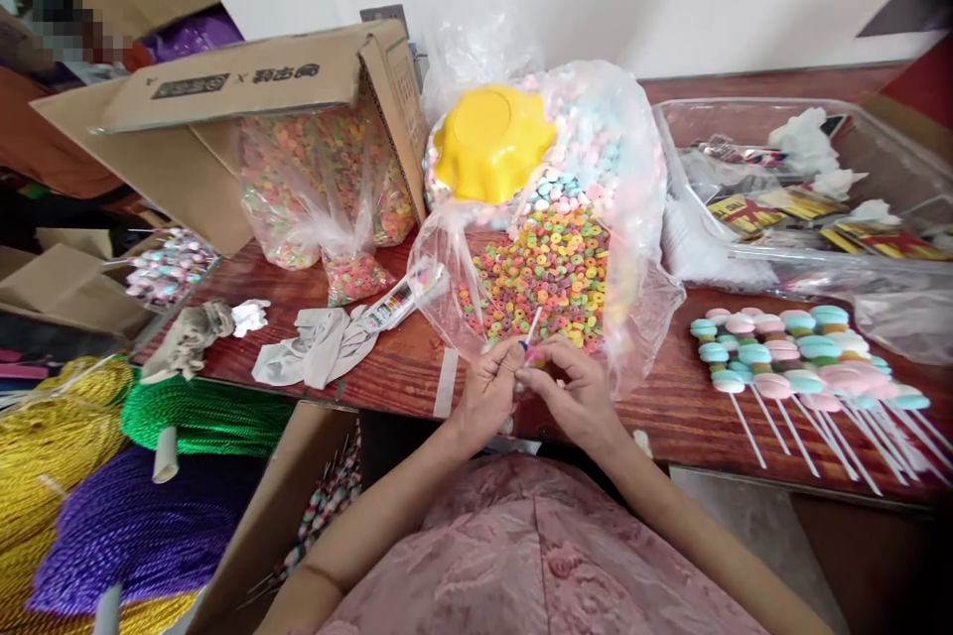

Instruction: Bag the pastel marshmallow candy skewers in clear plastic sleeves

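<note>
While topped sticks [800,357] lie right on the counter [662,417], our left hand [491,385] and right hand [577,389] pinch a white stick [534,321] by the bag [632,317].

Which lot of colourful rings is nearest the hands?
The uncovered heap just beyond the left hand and right hand; the bagged lots sit farther left, at the cardboard box.

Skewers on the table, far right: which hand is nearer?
Right. The right hand is to the left of the skewers, not touching them; the left hand is farther off, beyond the right hand.
</note>
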`<state>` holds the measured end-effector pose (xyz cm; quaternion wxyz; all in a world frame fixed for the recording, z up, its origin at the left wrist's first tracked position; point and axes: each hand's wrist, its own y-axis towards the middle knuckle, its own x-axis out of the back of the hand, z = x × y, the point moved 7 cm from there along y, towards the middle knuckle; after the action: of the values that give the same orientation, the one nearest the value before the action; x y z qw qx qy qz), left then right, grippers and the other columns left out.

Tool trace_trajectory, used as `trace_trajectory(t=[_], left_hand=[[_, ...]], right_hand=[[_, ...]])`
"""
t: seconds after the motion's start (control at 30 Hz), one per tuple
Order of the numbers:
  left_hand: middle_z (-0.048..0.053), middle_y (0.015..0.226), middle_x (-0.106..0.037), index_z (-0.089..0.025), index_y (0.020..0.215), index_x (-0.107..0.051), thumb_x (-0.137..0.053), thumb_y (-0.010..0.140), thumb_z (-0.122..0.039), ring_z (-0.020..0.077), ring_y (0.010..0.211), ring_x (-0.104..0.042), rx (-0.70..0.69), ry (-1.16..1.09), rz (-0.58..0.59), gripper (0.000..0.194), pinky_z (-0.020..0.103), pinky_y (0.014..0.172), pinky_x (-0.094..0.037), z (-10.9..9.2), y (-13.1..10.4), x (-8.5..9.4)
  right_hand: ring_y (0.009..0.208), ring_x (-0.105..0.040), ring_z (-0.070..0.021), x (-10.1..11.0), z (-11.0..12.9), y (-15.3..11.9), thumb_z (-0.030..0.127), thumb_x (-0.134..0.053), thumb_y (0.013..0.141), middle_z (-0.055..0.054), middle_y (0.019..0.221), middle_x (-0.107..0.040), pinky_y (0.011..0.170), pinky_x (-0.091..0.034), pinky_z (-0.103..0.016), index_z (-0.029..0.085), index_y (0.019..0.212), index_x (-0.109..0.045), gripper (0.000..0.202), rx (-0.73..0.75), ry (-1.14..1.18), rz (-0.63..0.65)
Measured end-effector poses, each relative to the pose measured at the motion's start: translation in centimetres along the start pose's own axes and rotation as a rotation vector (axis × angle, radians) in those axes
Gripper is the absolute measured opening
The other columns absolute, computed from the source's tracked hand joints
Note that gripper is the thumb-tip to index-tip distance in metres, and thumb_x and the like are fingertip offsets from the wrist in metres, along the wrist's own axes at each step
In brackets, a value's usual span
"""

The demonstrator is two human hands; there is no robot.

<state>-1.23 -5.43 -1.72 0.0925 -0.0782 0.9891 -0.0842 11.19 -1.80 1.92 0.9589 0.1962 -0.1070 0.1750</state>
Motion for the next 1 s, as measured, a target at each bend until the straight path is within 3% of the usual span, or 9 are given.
trace_trajectory(t=[0.13, 0.3, 0.47, 0.57, 0.63, 0.7, 0.8, 0.9, 1.0], left_hand=[[-0.002, 0.074, -0.056, -0.017, 0.092, -0.065, -0.063, 0.081, -0.066, 0.0081, 0.064, -0.047, 0.047, -0.083, 0.075, 0.05, 0.019, 0.06, -0.041, 1.2, -0.5, -0.8], [-0.003, 0.065, -0.051, -0.014, 0.077, -0.056, -0.065, 0.079, -0.066, 0.0059, 0.054, -0.04, 0.177, -0.08, 0.276, 0.053, 0.019, 0.05, -0.034, 1.0, -1.3, -1.2], [-0.002, 0.065, -0.053, -0.015, 0.077, -0.054, -0.071, 0.076, -0.059, 0.0072, 0.049, -0.048, 0.291, -0.182, 0.441, 0.048, 0.019, 0.046, -0.037, 0.1, -1.4, -1.6], [-0.001, 0.065, -0.055, -0.015, 0.072, -0.052, -0.074, 0.074, -0.056, 0.0112, 0.052, -0.059, 0.362, -0.215, 0.475, 0.047, 0.02, 0.047, -0.043, 0.6, -1.2, -1.5], [0.0, 0.065, -0.058, -0.014, 0.071, -0.052, -0.072, 0.075, -0.055, 0.0137, 0.05, -0.061, 0.404, -0.198, 0.511, 0.046, 0.021, 0.043, -0.043, 1.1, -1.3, -1.6], [0.001, 0.062, -0.058, -0.014, 0.069, -0.052, -0.071, 0.075, -0.054, 0.0134, 0.043, -0.058, 0.448, -0.189, 0.594, 0.044, 0.021, 0.038, -0.04, 1.6, -1.8, -2.0], [-0.001, 0.057, -0.054, -0.015, 0.067, -0.051, -0.073, 0.075, -0.05, 0.0088, 0.037, -0.048, 0.563, -0.208, 0.79, 0.042, 0.022, 0.039, -0.042, 2.1, -2.8, -2.9], [-0.002, 0.058, -0.051, -0.017, 0.068, -0.049, -0.068, 0.079, -0.056, 0.0066, 0.036, -0.04, 0.638, -0.142, 0.956, 0.045, 0.021, 0.037, -0.036, 2.1, -3.7, -3.6], [0.0, 0.064, -0.053, -0.018, 0.074, -0.055, -0.057, 0.086, -0.06, 0.0098, 0.047, -0.045, 0.447, 0.242, 0.944, 0.044, 0.022, 0.045, -0.038, 1.5, -3.3, -3.4]], right_hand=[[0.067, -0.055, -0.0148, -0.1, 0.4, 0.1, 0.028, -0.063, 0.088, 0.0, 0.071, -0.058, 0.06, -0.045, -0.029, 0.021, 0.075, -0.066, 0.015, 0.038, 0.045, -0.074], [0.066, -0.056, -0.0143, 0.3, 1.1, 0.3, 0.023, -0.064, 0.085, 0.0, 0.07, -0.059, 0.06, -0.045, -0.029, 0.022, 0.074, -0.066, 0.011, 0.091, 0.072, -0.134], [0.059, -0.054, -0.0133, 0.3, 0.4, 0.8, 0.025, -0.062, 0.087, 0.001, 0.066, -0.057, 0.056, -0.045, -0.027, 0.021, 0.072, -0.062, 0.016, 0.012, 0.132, -0.135], [0.079, -0.062, -0.0182, 2.5, 2.0, 0.9, 0.022, -0.057, 0.089, -0.005, 0.085, -0.067, 0.072, -0.049, -0.033, 0.023, 0.089, -0.067, 0.011, 0.229, -0.16, -0.203], [0.105, -0.061, -0.0235, 2.5, 3.8, 0.2, 0.018, -0.053, 0.09, -0.008, 0.11, -0.07, 0.089, -0.046, -0.041, 0.028, 0.111, -0.067, 0.027, 0.494, -0.467, -0.036], [0.123, -0.053, -0.0256, 1.4, 4.3, -1.3, 0.018, -0.049, 0.093, -0.008, 0.125, -0.067, 0.098, -0.039, -0.046, 0.03, 0.127, -0.061, 0.038, 0.69, -0.68, 0.252], [0.121, -0.053, -0.0232, 0.9, 4.2, -3.1, 0.02, -0.044, 0.096, -0.008, 0.112, -0.07, 0.095, -0.035, -0.043, 0.021, 0.121, -0.061, 0.031, 0.818, -0.741, 0.445], [0.094, -0.056, -0.0211, 0.7, 3.5, -3.7, 0.02, -0.043, 0.095, -0.005, 0.086, -0.068, 0.09, -0.033, -0.044, 0.018, 0.092, -0.063, 0.021, 0.808, -0.799, 0.437], [0.08, -0.053, -0.0203, 0.2, 2.0, -3.6, 0.021, -0.048, 0.089, -0.003, 0.074, -0.064, 0.082, -0.033, -0.042, 0.018, 0.079, -0.06, 0.016, 0.596, -0.834, 0.491]])
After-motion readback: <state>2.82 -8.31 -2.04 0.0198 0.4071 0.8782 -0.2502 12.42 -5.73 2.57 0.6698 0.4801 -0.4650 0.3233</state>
